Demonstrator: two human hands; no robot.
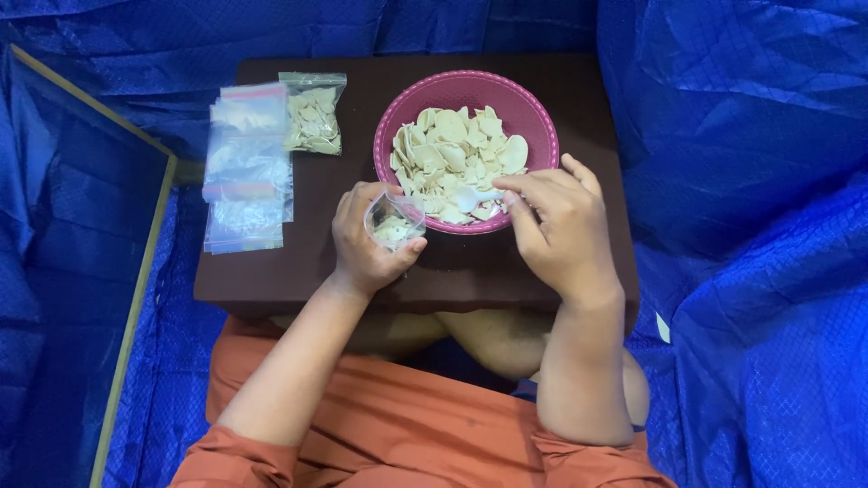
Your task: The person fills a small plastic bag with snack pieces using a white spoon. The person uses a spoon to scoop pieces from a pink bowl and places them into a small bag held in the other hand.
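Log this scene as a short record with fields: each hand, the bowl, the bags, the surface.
left hand: holds a small clear bag open, a few pale chips inside
right hand: holds a white spoon over the bowl
bowl: pink, full of pale chips
filled bag: far left of table
empty bags: stacked, left edge
table: dark brown

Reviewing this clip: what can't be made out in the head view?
- Handle of the white spoon: covered by the right hand.
- How full the small clear bag is: the left hand wraps it.
- Number of empty bags in the stack: they overlap.
- Bottom of the pink bowl: buried under pale chips.
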